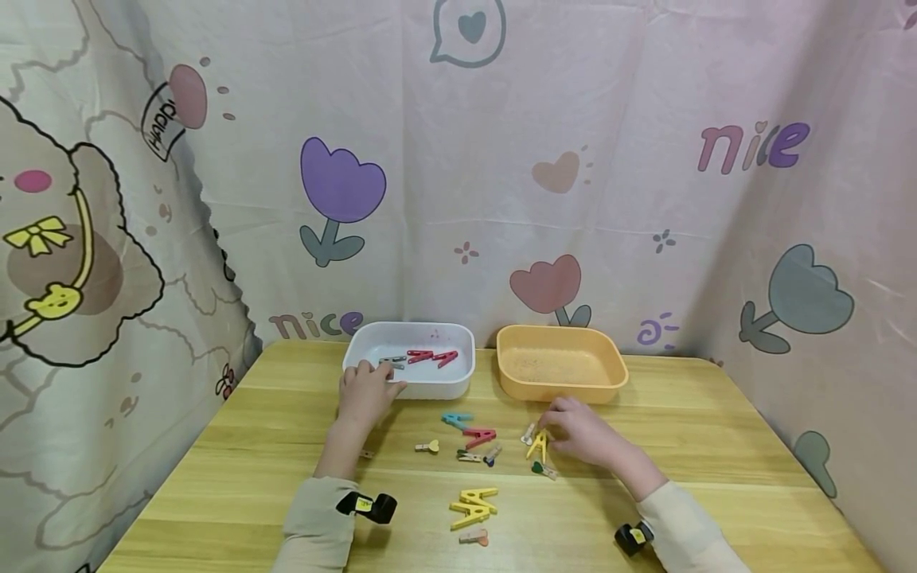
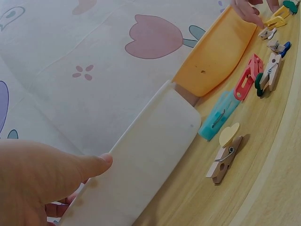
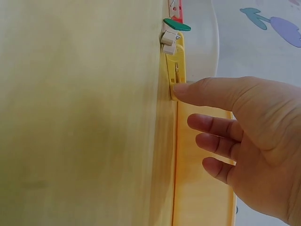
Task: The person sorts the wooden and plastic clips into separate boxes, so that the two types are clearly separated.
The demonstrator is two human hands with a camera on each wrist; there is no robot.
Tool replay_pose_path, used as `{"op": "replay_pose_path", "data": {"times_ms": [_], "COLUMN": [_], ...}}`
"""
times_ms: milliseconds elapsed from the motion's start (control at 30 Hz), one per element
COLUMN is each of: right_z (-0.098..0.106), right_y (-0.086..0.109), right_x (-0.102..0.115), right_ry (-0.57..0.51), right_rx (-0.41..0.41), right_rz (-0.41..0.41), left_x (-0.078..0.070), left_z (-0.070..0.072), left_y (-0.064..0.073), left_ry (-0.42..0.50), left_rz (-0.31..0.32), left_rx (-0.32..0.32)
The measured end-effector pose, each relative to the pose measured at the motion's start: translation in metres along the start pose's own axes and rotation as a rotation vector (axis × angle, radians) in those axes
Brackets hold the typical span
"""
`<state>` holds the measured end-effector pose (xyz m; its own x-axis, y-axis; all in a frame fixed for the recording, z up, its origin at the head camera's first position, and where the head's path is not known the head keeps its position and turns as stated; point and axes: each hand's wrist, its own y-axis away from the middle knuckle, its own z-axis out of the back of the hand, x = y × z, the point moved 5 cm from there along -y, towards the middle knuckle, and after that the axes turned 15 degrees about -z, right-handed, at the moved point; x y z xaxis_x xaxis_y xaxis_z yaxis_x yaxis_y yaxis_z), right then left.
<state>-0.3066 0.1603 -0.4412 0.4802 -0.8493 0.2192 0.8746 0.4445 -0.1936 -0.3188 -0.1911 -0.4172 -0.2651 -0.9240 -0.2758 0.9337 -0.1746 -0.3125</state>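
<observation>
My left hand (image 1: 368, 394) is at the near left side of the white tray (image 1: 444, 390). Its thumb (image 2: 101, 165) lies against the outside of the rim and the other fingers reach over inside, gripping the wall. Inside that tray are two red clothespins (image 1: 419, 356) and a grey one (image 1: 394, 360), close to the fingertips. In front of the orange tray (image 1: 562, 393), my right hand (image 1: 580, 430) pinches the end of a yellow clothespin (image 3: 176, 68). Its index finger is hidden in the right wrist view; the other fingers are loosely bent. Beside it lies a wooden clothespin with a green top (image 1: 544, 470).
Mid-table lie a blue clothespin (image 1: 456, 419), a red clothespin (image 1: 480, 437), a heart-topped wooden one (image 1: 427, 447) and other small wooden ones. Nearer are two yellow clothespins (image 1: 470, 516) and a pink-topped wooden one (image 1: 474, 538). A printed curtain (image 1: 458, 175) hangs behind the table.
</observation>
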Motion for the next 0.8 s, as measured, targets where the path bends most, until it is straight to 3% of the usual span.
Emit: {"op": "replay_pose_path", "data": {"times_ms": [567,800], "right_z": [0.003,0.010], "right_y": [0.003,0.002], "right_x": [0.004,0.007], "right_ry": [0.019,0.013], "right_rx": [0.031,-0.011], "right_rz": [0.027,0.071], "left_x": [-0.002,-0.003], "left_z": [0.002,0.003], "left_y": [0.002,0.002], "left_ry": [0.006,0.000], "left_rz": [0.001,-0.001], "left_rx": [0.000,-0.002]}}
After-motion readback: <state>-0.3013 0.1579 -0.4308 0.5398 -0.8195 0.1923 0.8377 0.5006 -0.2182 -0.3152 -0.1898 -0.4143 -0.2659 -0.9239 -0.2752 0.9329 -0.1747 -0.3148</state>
